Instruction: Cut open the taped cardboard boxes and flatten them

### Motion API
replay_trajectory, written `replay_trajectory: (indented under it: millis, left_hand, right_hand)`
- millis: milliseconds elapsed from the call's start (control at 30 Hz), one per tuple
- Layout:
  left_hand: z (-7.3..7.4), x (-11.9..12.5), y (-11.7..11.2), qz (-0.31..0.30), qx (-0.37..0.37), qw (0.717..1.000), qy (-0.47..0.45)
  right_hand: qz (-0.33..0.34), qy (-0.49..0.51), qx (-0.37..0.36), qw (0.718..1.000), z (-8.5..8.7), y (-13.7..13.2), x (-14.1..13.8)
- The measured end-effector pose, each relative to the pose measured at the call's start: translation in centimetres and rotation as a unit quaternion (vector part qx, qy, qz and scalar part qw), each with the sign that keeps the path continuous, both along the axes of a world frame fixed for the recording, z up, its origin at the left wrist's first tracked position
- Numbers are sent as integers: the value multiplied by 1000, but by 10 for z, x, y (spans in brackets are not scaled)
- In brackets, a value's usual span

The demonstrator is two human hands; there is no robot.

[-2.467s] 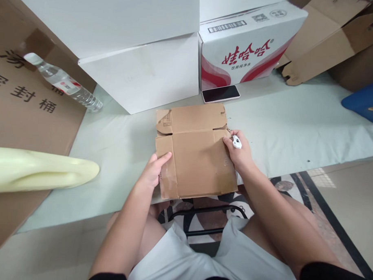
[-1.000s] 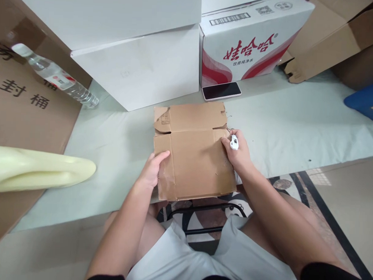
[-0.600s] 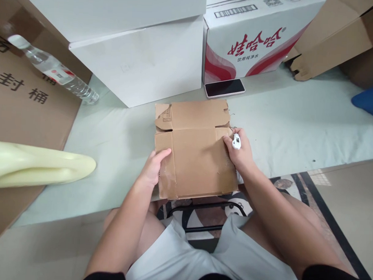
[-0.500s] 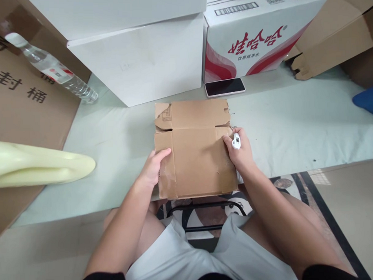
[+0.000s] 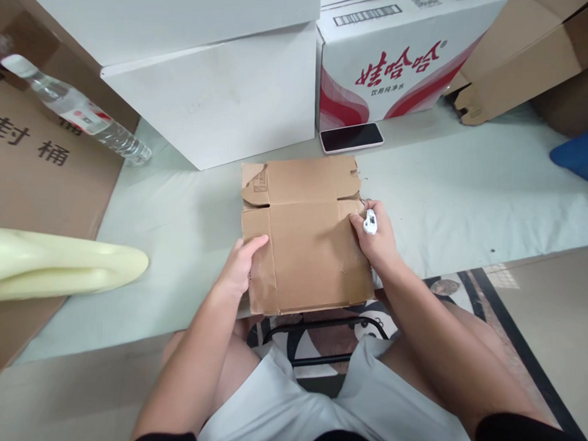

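Note:
A flattened brown cardboard box [image 5: 305, 246] lies on the pale green sheet [image 5: 468, 194] in front of me, its near edge hanging over the sheet's front edge. My left hand [image 5: 239, 265] grips the box's left side, thumb on top and fingers beneath. My right hand [image 5: 374, 237] presses on the box's right edge, closed around a small white object [image 5: 370, 222] that I cannot name for certain.
Two stacked white boxes [image 5: 216, 95] and a red-printed white carton [image 5: 391, 63] stand behind. A phone [image 5: 351, 137] lies face up before the carton. A water bottle [image 5: 73, 113] rests on large brown cardboard [image 5: 30, 179] at left. A cream plastic piece [image 5: 56, 263], brown cardboard [image 5: 521, 61] and something blue [image 5: 578, 160] are nearby.
Nothing has moved between the hands and the box. Only the view has shifted a little.

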State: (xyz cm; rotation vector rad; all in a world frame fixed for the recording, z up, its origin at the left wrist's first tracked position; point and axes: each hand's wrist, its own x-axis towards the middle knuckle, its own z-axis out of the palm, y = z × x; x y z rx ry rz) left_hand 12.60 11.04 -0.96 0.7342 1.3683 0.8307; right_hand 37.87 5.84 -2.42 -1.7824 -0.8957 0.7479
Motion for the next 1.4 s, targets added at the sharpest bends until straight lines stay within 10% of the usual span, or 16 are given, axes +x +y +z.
replay_trajectory:
  millis: [1400]
  left_hand:
    - [1, 0, -1, 4, -2, 1000, 9]
  right_hand:
    - [7, 19, 6, 1000, 3, -2, 1]
